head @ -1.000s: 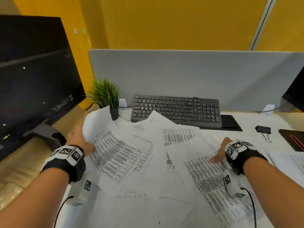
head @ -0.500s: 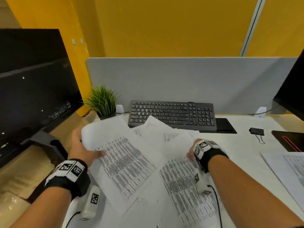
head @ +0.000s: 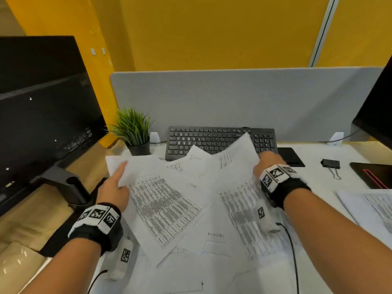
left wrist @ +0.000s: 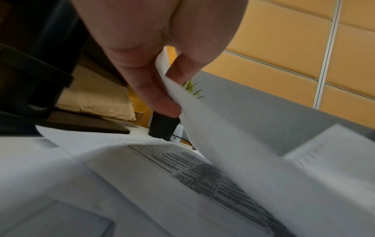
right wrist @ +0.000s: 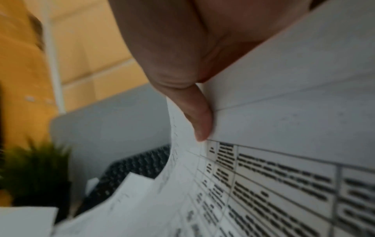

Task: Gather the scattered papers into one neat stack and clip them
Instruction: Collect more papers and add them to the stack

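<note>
Several printed white sheets [head: 191,236] lie overlapping across the white desk [head: 314,179]. My left hand [head: 122,177] pinches the left edge of a sheet with a dense table [head: 161,204]; the left wrist view shows the thumb [left wrist: 160,99] and a finger on either side of that sheet's edge [left wrist: 202,121]. My right hand [head: 265,160] grips the right edge of a raised sheet [head: 235,164] whose top corner stands over the keyboard. In the right wrist view the thumb [right wrist: 201,121] presses on a printed table sheet [right wrist: 274,176]. A black binder clip [head: 330,164] lies at the far right, apart from both hands.
A black keyboard [head: 203,139] sits behind the papers, with a small potted plant [head: 133,132] to its left. Monitors stand at the left [head: 42,113] and right edge [head: 377,111]. Another sheet [head: 373,209] lies at the right, beside a black-and-red object [head: 373,175]. A grey divider [head: 233,98] closes the back.
My right hand has moved away from me and to the right, lifting its sheet's edge up over the keyboard. The left hand still holds its sheet, index finger now stretched out.
</note>
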### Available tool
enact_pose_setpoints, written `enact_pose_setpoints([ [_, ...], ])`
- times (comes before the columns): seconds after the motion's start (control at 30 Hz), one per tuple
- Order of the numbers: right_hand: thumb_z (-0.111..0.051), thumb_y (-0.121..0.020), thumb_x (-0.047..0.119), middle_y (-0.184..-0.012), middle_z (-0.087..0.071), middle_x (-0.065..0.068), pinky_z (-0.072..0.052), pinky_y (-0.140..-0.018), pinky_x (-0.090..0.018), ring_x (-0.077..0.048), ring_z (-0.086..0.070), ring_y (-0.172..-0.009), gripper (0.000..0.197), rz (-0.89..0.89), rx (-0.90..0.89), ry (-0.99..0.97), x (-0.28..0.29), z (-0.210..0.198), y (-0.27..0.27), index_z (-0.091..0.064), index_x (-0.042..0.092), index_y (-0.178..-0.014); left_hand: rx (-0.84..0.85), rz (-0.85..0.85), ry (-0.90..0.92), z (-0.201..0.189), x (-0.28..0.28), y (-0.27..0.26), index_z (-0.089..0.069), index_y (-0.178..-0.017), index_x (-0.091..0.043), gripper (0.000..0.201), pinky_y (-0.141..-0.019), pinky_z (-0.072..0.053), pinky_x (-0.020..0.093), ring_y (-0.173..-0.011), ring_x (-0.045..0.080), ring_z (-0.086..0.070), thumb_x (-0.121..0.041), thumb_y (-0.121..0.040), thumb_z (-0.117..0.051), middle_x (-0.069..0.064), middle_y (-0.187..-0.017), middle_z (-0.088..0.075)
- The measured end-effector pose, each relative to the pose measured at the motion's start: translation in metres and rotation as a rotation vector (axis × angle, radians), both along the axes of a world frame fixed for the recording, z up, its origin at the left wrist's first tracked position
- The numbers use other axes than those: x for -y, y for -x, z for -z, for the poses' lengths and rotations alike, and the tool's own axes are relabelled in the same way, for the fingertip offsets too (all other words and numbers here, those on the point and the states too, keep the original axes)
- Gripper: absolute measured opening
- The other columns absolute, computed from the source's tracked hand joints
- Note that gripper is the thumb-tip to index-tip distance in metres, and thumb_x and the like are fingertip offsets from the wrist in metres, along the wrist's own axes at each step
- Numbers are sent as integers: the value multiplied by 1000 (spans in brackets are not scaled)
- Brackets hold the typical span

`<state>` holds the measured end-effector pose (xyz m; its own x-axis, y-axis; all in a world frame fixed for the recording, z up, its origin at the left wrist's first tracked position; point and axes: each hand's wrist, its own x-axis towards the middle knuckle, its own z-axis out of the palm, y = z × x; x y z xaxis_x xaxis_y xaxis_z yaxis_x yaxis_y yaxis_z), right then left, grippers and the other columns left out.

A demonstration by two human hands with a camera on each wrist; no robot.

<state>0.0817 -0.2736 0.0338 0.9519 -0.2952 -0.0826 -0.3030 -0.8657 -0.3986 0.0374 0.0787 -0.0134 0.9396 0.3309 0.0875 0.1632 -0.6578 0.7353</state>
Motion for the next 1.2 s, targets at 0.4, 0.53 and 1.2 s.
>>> enact_pose_setpoints([
  [0.4,-60,-90,26,-110,-64,3,-47,-89,-27,-16,-60,-102,32,-484,467,-510,-23,-112,29,-59,17,-121,93,53,548,-41,36,11,-74,-65,-38,43,-93,-41,37,-93,20,-55,-29,-95,-45,0,-102,-64],
  [0.53,-62,-89,21,-118,-65,-7,-51,-93,-36,-23,-63,-103,30,-391,306,-779,-34,-46,-3,-60,13,-119,51,208,952,-62,53,22,-73,-79,-28,67,-88,-42,46,-101,26,-56,-64,-89,-17,3,-102,-66],
  [1.2,-67,-79,27,-118,-66,-8,-47,-97,-52,-30,-62,-108,38,-330,5,-1075,-108,47,-19,-60,19,-116,-22,-22,643,-11,10,41,-53,-113,-16,33,-89,-49,46,-94,31,-63,0,-85,-57,15,-114,-64],
])
